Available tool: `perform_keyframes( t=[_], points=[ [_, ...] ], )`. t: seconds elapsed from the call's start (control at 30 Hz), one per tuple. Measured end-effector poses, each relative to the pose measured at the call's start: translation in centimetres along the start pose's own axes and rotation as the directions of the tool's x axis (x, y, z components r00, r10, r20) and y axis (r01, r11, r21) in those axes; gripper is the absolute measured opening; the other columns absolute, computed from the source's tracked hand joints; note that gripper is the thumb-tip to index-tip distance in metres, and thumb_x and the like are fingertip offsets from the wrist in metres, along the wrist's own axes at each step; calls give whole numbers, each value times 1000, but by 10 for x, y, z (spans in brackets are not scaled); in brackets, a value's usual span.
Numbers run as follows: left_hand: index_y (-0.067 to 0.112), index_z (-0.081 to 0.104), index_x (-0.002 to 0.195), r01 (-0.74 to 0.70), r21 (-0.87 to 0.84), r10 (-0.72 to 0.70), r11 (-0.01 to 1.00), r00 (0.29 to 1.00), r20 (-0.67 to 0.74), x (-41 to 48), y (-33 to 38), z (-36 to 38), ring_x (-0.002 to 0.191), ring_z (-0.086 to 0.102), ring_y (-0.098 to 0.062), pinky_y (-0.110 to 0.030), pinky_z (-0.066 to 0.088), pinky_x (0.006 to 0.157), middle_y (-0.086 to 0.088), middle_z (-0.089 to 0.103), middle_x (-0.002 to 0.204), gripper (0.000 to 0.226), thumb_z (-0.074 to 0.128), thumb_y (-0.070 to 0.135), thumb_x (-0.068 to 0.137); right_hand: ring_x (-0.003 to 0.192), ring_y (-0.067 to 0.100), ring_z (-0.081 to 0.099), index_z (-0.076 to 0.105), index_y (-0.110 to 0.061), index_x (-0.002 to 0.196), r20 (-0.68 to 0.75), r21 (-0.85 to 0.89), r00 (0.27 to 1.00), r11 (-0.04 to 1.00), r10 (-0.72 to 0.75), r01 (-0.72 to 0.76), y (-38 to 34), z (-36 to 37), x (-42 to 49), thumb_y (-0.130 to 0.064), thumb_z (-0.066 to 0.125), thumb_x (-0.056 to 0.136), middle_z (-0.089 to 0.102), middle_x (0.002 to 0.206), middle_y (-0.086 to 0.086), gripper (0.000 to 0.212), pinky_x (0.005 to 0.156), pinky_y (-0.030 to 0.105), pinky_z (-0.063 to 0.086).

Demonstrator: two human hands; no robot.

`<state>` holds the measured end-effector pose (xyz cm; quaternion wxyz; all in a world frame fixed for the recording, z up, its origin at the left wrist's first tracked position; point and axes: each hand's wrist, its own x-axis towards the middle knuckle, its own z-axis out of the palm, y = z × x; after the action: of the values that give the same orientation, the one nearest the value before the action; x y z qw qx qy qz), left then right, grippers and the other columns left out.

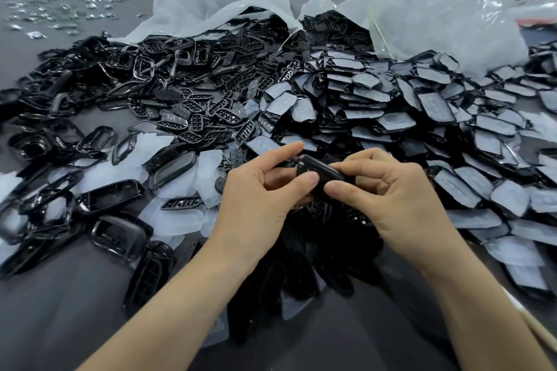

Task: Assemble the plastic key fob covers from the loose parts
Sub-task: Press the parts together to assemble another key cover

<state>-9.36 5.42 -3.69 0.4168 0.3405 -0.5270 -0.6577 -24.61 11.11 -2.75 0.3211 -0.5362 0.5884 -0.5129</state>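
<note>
Key fob cover [319,173], black, is held between both hands just above the worktop [60,325], centre of the head view, low in frame.

Left hand [262,190]: fingers curled, thumb [301,179] pressed on the cover's near face, index finger [286,149] extended along its far left edge. Pinching the cover.

Right hand [388,190]: fingers curled, thumb [340,191] on the cover's lower right end, index finger [349,166] over the top. Also pinching the cover.

Cover sits between the two thumbs, tilted, left end higher. Whether it is one part or two joined: cannot tell.

Around the hands: black frames [120,235] to the left, small button inserts [211,111] behind centre, film-covered shells [452,129] heaped to the right. Two open plastic bags [226,0] lie behind the heaps. Small shiny metal parts [60,9] are scattered far left, well apart from the hands.
</note>
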Motion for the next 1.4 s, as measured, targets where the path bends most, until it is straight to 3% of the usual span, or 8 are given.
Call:
perform_keyframes(
  t=[0.13, 0.33, 0.5, 0.67, 0.83, 1.0, 1.23, 1.4],
  points=[
    [18, 66, 114, 30, -67, -30, 997, 1000, 5, 0, 0, 0, 82, 72, -14, -22, 56, 71, -4, 76, 85, 35, 69, 4, 82, 80, 23, 67, 75, -39, 89, -3, -22, 1000, 1000, 4, -4, -2, 0, -1, -42, 72, 62, 61, 91, -10, 27, 78, 37, 58],
    [18, 69, 108, -14, -105, 14, 994, 1000, 1, -1, 2, 2, 76, 71, -11, -20, 56, 68, -2, 74, 78, 43, 74, 21, 66, 71, 20, 70, 78, -24, 82, -12, 182, 992, 976, 124, -119, -5, 0, -1, -41, 74, 57, 70, 86, -2, 30, 68, 24, 57],
    [18, 77, 90, -5, -225, 4, 974, 1000, -3, -2, 2, 5, 72, 70, -13, -20, 55, 65, -6, 74, 76, 37, 78, 28, 55, 59, 10, 61, 71, -12, 65, 78, 422, 955, 858, 287, -292, -9, -2, -3, -33, 74, 53, 66, 65, 2, 24, 56, 18, 52],
    [13, 77, 75, 32, -329, -32, 944, 999, 8, -2, 4, 7, 68, 69, -12, -19, 55, 62, -5, 74, 78, 20, 75, 23, 57, 60, 11, 62, 68, 2, 79, 174, 570, 929, 736, 326, -365, -12, -4, -2, -18, 65, 67, 66, 69, 7, 23, 55, 19, 53],
    [12, 79, 80, 84, -379, -69, 921, 996, 53, -1, 6, 5, 77, 72, -13, -19, 55, 67, -7, 75, 86, 18, 67, 11, 66, 67, 14, 66, 71, 5, 80, 199, 611, 910, 680, 364, -406, -11, -8, 0, -12, 63, 70, 69, 79, 11, 21, 58, 21, 55],
    [14, 78, 83, 101, -338, -92, 936, 995, 41, 0, 6, 4, 85, 73, -18, -24, 57, 73, -10, 75, 92, 19, 69, 12, 66, 67, 14, 68, 74, 1, 73, 195, 594, 903, 687, 382, -418, -10, -6, -1, -11, 63, 70, 71, 76, 11, 17, 59, 21, 55],
    [12, 77, 84, 127, -289, -124, 949, 992, 29, 0, 6, 2, 76, 73, -16, -20, 55, 64, -10, 76, 89, 15, 67, 9, 73, 69, 15, 69, 75, -2, 73, 162, 523, 918, 758, 361, -390, -11, -7, -3, -12, 70, 61, 72, 81, 14, 16, 60, 22, 55],
    [17, 75, 88, 69, -67, -65, 995, 996, 55, -3, 4, 4, 75, 72, -14, -21, 56, 65, -6, 76, 86, 22, 64, -1, 86, 72, 21, 71, 75, -5, 73, 80, 431, 939, 837, 335, -336, -11, -13, -3, -11, 70, 60, 73, 81, 16, 14, 63, 23, 56]
  ],
)
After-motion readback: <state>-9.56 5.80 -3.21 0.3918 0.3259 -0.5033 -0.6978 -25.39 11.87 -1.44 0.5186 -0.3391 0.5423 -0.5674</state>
